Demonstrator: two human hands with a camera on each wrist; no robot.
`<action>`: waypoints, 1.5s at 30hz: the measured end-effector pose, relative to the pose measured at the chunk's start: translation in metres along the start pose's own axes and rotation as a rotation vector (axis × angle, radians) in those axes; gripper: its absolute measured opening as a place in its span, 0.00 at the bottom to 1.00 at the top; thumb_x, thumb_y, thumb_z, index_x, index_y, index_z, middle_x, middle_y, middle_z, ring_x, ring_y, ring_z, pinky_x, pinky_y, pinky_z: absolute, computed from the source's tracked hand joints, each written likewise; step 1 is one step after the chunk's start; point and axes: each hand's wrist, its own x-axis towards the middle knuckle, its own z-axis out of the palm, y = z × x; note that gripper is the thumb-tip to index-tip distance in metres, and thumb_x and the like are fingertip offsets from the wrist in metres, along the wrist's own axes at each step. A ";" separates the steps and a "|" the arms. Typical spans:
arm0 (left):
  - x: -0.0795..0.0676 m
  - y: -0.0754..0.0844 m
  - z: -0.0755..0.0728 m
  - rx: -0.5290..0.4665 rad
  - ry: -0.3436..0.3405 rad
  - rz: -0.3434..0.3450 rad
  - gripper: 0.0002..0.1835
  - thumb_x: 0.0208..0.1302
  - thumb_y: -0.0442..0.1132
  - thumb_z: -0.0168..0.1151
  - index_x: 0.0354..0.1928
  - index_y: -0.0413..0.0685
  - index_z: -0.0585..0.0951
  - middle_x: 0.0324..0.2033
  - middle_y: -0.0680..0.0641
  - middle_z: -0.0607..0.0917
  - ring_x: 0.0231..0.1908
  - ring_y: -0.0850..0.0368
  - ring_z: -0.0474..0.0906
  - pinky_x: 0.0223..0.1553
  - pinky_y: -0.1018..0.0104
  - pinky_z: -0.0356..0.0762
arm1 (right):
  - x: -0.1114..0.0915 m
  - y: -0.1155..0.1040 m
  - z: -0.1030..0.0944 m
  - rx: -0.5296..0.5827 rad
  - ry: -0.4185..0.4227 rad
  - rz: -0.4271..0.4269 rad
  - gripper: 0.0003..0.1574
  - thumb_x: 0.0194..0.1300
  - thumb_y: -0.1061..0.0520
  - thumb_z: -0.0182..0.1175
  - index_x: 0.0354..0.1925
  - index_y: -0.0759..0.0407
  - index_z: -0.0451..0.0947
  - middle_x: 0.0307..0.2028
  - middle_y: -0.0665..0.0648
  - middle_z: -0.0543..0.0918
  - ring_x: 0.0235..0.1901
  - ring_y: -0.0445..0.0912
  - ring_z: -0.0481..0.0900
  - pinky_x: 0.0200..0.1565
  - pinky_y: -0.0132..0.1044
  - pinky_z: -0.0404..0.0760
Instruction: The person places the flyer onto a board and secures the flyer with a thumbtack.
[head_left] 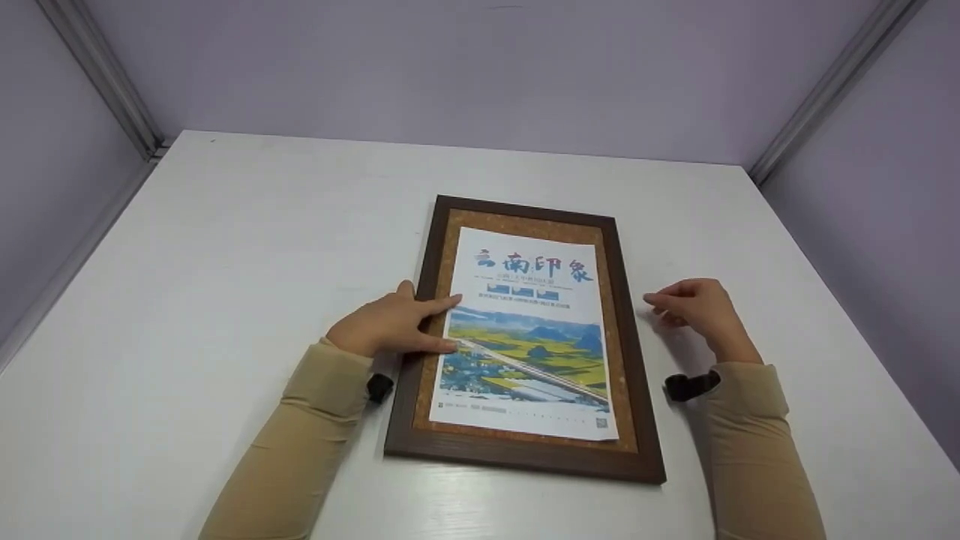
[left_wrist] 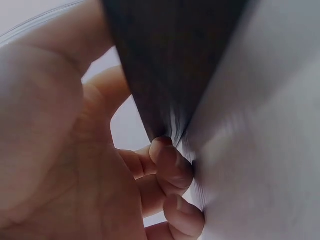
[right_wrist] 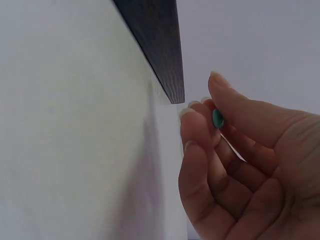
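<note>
A printed poster [head_left: 525,360] with a landscape picture lies on a cork board [head_left: 628,420] with a dark brown wooden frame [head_left: 525,459]. My left hand [head_left: 386,322] reaches over the frame's left side, its straight thumb and index finger pressing on the poster's left edge. In the left wrist view, the other fingers [left_wrist: 175,172] bend beside the frame's outer side, close to the table. To the right of the board is my right hand [head_left: 701,304], raised and apart from it. It pinches a small green pushpin [right_wrist: 217,119] between thumb and fingers; the pin's point is hidden.
The board lies slightly askew on a white table [head_left: 262,247]. Pale walls [head_left: 465,82] enclose the table at the back and sides, with metal posts [head_left: 840,90] at the corners. A dark wrist camera [head_left: 690,386] sits at each cuff.
</note>
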 end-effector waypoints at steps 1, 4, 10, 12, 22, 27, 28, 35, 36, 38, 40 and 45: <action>0.000 0.000 0.000 0.005 -0.001 -0.002 0.45 0.59 0.69 0.62 0.76 0.74 0.56 0.63 0.30 0.64 0.55 0.41 0.74 0.58 0.41 0.72 | 0.000 0.000 0.000 -0.004 0.001 0.006 0.31 0.64 0.43 0.67 0.49 0.70 0.81 0.29 0.45 0.84 0.29 0.37 0.82 0.35 0.29 0.81; -0.001 0.001 0.000 0.017 -0.004 -0.008 0.45 0.60 0.70 0.61 0.76 0.74 0.56 0.63 0.31 0.64 0.55 0.41 0.74 0.58 0.41 0.73 | 0.000 -0.001 0.000 -0.011 0.001 0.024 0.33 0.64 0.41 0.67 0.50 0.69 0.81 0.29 0.45 0.84 0.29 0.38 0.81 0.35 0.29 0.81; -0.003 0.003 -0.001 0.013 -0.008 -0.033 0.48 0.54 0.72 0.64 0.76 0.77 0.55 0.71 0.29 0.57 0.64 0.32 0.68 0.60 0.36 0.69 | 0.001 -0.001 0.000 -0.016 -0.009 0.030 0.32 0.64 0.42 0.67 0.49 0.70 0.82 0.28 0.46 0.84 0.29 0.39 0.81 0.35 0.29 0.81; -0.004 0.004 -0.001 0.011 -0.010 -0.039 0.50 0.52 0.73 0.65 0.76 0.79 0.54 0.74 0.28 0.51 0.68 0.29 0.62 0.61 0.32 0.67 | 0.001 -0.001 0.000 -0.017 -0.009 0.025 0.32 0.64 0.42 0.67 0.49 0.71 0.82 0.28 0.46 0.83 0.29 0.39 0.81 0.35 0.29 0.81; -0.003 0.004 0.000 0.028 -0.004 -0.034 0.51 0.51 0.74 0.65 0.76 0.80 0.54 0.75 0.28 0.49 0.69 0.26 0.58 0.62 0.27 0.61 | 0.000 -0.002 0.000 -0.031 -0.016 0.019 0.30 0.66 0.44 0.66 0.49 0.70 0.82 0.28 0.44 0.82 0.29 0.38 0.79 0.34 0.30 0.80; -0.002 0.003 0.000 0.019 -0.001 -0.036 0.51 0.50 0.75 0.65 0.75 0.81 0.54 0.73 0.28 0.54 0.65 0.27 0.65 0.58 0.31 0.68 | -0.001 -0.002 0.000 -0.028 -0.026 0.037 0.29 0.66 0.46 0.65 0.51 0.70 0.82 0.29 0.45 0.83 0.30 0.38 0.79 0.35 0.29 0.80; -0.003 0.003 0.000 0.016 -0.001 -0.035 0.51 0.50 0.74 0.65 0.75 0.81 0.54 0.73 0.28 0.55 0.64 0.27 0.66 0.58 0.31 0.68 | -0.001 -0.003 0.000 -0.027 -0.028 0.039 0.29 0.66 0.46 0.65 0.51 0.70 0.81 0.30 0.45 0.83 0.30 0.38 0.79 0.35 0.29 0.80; -0.004 0.003 -0.002 -0.005 -0.020 -0.025 0.50 0.53 0.72 0.65 0.76 0.80 0.53 0.73 0.28 0.54 0.65 0.28 0.65 0.58 0.31 0.68 | -0.001 -0.002 0.001 -0.034 -0.037 0.031 0.28 0.67 0.47 0.65 0.52 0.70 0.82 0.31 0.46 0.84 0.30 0.38 0.80 0.35 0.30 0.80; -0.004 0.003 -0.002 -0.008 -0.022 -0.025 0.50 0.53 0.72 0.65 0.76 0.80 0.53 0.72 0.29 0.55 0.64 0.29 0.66 0.58 0.32 0.68 | -0.001 -0.002 0.001 -0.034 -0.039 0.032 0.28 0.67 0.47 0.65 0.52 0.70 0.82 0.31 0.46 0.84 0.30 0.38 0.80 0.35 0.30 0.80; -0.004 0.003 -0.002 -0.013 -0.021 -0.024 0.49 0.53 0.72 0.65 0.76 0.81 0.54 0.72 0.29 0.56 0.64 0.30 0.66 0.58 0.32 0.68 | -0.001 -0.002 0.001 -0.035 -0.038 0.034 0.28 0.67 0.47 0.65 0.52 0.70 0.82 0.32 0.46 0.84 0.30 0.38 0.80 0.35 0.30 0.80; -0.004 0.003 -0.002 -0.016 -0.021 -0.026 0.50 0.53 0.72 0.65 0.76 0.81 0.54 0.72 0.29 0.55 0.65 0.29 0.65 0.59 0.32 0.67 | -0.001 -0.002 0.000 -0.036 -0.029 0.034 0.29 0.67 0.46 0.65 0.51 0.70 0.82 0.31 0.46 0.84 0.30 0.38 0.80 0.35 0.30 0.80; -0.005 0.004 0.000 -0.023 -0.020 -0.038 0.50 0.52 0.72 0.66 0.76 0.79 0.55 0.74 0.28 0.52 0.68 0.27 0.62 0.60 0.30 0.65 | -0.005 -0.003 0.000 0.049 0.004 0.003 0.32 0.66 0.44 0.66 0.51 0.72 0.80 0.27 0.44 0.85 0.26 0.36 0.81 0.33 0.29 0.82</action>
